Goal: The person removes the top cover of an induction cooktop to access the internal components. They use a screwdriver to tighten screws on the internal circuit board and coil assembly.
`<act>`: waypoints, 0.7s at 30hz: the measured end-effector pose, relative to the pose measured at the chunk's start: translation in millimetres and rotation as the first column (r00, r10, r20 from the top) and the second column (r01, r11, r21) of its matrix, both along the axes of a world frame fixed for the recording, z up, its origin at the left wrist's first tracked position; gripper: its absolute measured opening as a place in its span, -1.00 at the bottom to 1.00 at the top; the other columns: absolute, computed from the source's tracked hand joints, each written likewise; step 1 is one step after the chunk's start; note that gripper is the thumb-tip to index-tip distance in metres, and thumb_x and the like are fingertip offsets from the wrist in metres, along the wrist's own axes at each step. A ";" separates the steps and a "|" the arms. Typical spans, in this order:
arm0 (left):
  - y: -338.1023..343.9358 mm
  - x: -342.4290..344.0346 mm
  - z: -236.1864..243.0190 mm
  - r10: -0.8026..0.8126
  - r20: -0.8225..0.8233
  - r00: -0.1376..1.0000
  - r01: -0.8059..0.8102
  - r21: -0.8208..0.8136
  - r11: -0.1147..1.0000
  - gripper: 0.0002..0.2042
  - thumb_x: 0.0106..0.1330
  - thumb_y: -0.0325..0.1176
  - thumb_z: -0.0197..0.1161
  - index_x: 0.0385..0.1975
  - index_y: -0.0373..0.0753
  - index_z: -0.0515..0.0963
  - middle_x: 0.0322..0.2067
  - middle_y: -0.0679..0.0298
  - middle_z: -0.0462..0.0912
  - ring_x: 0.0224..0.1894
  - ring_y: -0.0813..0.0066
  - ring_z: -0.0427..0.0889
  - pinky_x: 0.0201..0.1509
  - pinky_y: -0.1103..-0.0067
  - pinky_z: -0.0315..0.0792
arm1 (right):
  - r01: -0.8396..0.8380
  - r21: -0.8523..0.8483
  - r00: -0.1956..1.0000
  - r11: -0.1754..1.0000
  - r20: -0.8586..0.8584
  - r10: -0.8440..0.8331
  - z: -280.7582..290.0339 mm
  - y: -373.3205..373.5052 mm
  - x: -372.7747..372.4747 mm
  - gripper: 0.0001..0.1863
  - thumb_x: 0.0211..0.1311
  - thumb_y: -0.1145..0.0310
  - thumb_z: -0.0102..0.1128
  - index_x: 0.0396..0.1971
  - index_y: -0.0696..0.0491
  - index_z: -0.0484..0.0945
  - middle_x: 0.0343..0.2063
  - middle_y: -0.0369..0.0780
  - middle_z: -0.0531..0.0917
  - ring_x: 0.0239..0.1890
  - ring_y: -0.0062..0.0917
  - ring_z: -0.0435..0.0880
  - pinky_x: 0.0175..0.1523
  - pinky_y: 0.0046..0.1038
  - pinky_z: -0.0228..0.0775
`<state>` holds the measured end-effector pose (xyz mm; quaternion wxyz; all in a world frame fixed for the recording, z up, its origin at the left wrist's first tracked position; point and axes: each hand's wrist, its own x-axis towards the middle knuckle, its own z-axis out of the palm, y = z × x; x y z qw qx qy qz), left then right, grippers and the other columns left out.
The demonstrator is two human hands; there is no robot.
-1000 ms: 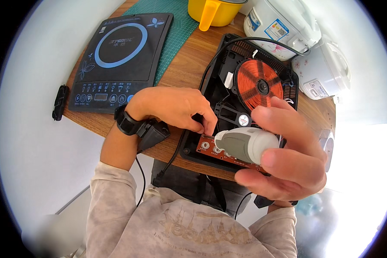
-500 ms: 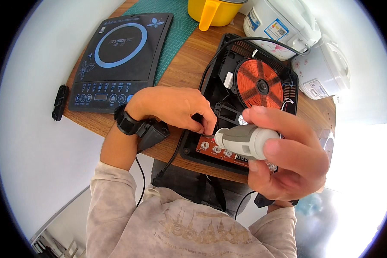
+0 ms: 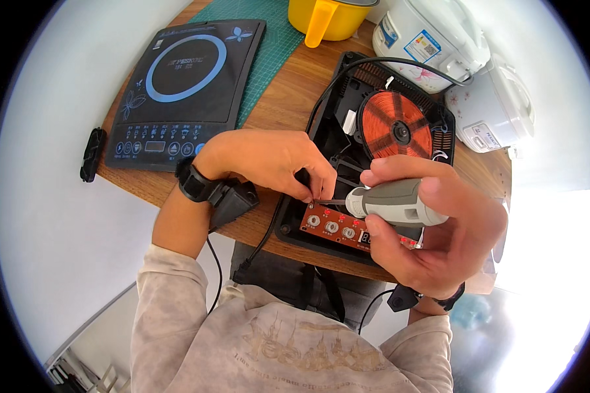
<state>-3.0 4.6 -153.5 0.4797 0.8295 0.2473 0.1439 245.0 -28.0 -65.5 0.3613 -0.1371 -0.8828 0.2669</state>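
Note:
My right hand (image 3: pixel 452 226) is closed round the grey and white handle of a screwdriver (image 3: pixel 400 202). The tool lies nearly level, its thin metal shaft pointing left toward my left hand (image 3: pixel 278 160). Thumb and fingers of that hand are pinched together at the shaft's tip; what sits between them is too small to make out. Just below them is the upper left corner of a reddish-brown circuit board (image 3: pixel 322 226) with round buttons and a small display. It lies along the near edge of an opened induction cooker base (image 3: pixel 294 229), which holds a copper coil (image 3: pixel 390 124). My right hand covers the board's right part.
On the left of the wooden table (image 3: pixel 278 88) lies a black induction cooker top (image 3: pixel 190 72), partly over a green cutting mat (image 3: pixel 275 33). A yellow pot (image 3: pixel 341 23) and two white rice cookers (image 3: pixel 426 39) stand at the back. A black cable (image 3: pixel 314 111) loops over the base.
The screwdriver has swung to a flatter angle and its shaft has come into view. My right hand has shifted slightly right and down, uncovering more of the board; the left hand's fingertips moved slightly.

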 end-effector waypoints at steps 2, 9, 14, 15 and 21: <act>-1.7 -1.0 7.3 0.026 -0.031 0.999 -0.028 -0.065 0.997 -0.85 0.24 -0.50 0.32 -0.20 -0.27 0.65 -0.28 0.20 0.80 -0.19 0.36 0.78 -0.09 0.45 0.57 | 0.001 0.015 0.999 1.000 -0.036 -0.001 -2.5 0.3 -1.3 -0.17 0.00 0.85 0.36 0.30 0.07 0.28 -0.09 0.18 0.67 -0.12 -0.24 0.79 -0.11 -0.36 0.74; -0.4 0.2 9.0 0.028 -0.041 0.999 -0.031 -0.078 0.996 -0.85 0.24 -0.48 0.31 -0.21 -0.25 0.60 -0.31 0.22 0.81 -0.20 0.39 0.78 -0.14 0.48 0.55 | 0.013 0.022 0.998 1.000 -0.054 -0.012 -5.7 -1.5 -0.7 -0.26 0.03 0.78 0.38 0.20 0.09 0.26 -0.11 0.19 0.65 -0.14 -0.21 0.79 -0.11 -0.32 0.74; 0.8 -1.4 -2.4 0.024 0.020 1.000 -0.024 -0.018 1.000 -0.68 0.22 -0.38 0.44 -0.01 -0.20 0.66 -0.31 0.16 0.79 -0.33 0.21 0.73 -0.26 0.42 0.54 | 0.014 0.035 0.999 0.999 -0.051 -0.013 -7.2 -1.6 -1.6 -0.34 0.07 0.73 0.36 0.17 0.12 0.27 -0.13 0.17 0.65 -0.15 -0.20 0.79 -0.13 -0.32 0.74; 1.7 -2.2 -3.5 0.013 0.011 1.000 -0.013 -0.003 1.000 -0.69 0.22 -0.37 0.44 -0.03 -0.20 0.66 -0.31 0.15 0.77 -0.32 0.20 0.72 -0.26 0.41 0.53 | 0.022 0.039 0.999 0.999 -0.044 -0.021 -6.8 -1.8 -1.8 -0.36 0.07 0.73 0.36 0.15 0.13 0.29 -0.13 0.17 0.65 -0.16 -0.21 0.79 -0.13 -0.33 0.73; 2.1 -2.3 -5.3 -0.018 -0.004 1.000 0.018 0.008 1.000 -0.74 0.26 -0.32 0.42 -0.09 -0.21 0.68 -0.32 0.12 0.71 -0.32 0.15 0.66 -0.27 0.38 0.50 | 0.088 0.075 0.996 0.993 -0.012 -0.087 -2.4 -5.1 -3.8 -0.48 0.04 0.71 0.39 0.03 0.18 0.44 -0.15 0.13 0.67 -0.19 -0.24 0.80 -0.16 -0.36 0.72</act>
